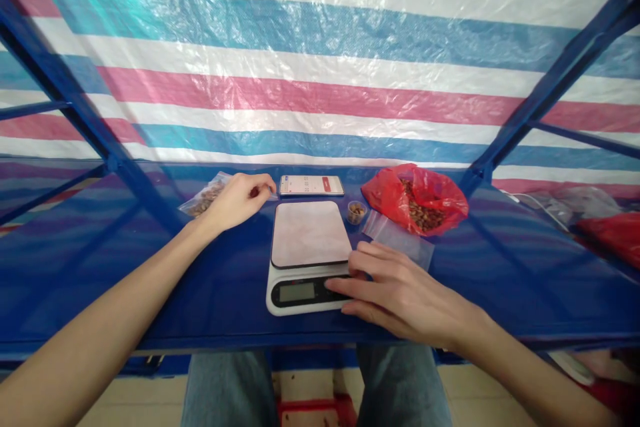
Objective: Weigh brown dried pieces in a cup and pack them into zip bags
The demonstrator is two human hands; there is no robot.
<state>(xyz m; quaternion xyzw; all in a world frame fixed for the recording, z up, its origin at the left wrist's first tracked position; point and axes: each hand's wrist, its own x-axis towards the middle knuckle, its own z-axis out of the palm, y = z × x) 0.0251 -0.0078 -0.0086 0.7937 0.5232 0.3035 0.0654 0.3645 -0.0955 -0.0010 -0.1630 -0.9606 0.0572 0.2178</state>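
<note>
A white kitchen scale (311, 233) lies before me, its plate bare and its small display (297, 291) too faint to read. The index finger of my right hand (400, 287) touches the scale's black control strip, and its other fingers are apart along the right edge. My left hand (240, 200) is curled at the phone's left edge, over a clear plastic bag (205, 200) of brown pieces. A sliver of clear plastic shows by its fingertips, but what they pinch is hidden. Behind the scale lies a phone (311, 185) with its screen lit.
Right of the scale stands a small clear cup (357, 212) of brown pieces. Beside it, an open red plastic bag (415, 200) holds more, with a flat clear zip bag (400, 238) in front. Blue metal bars (520, 107) flank the blue table (220, 307); a striped sheet (320, 60) hangs behind.
</note>
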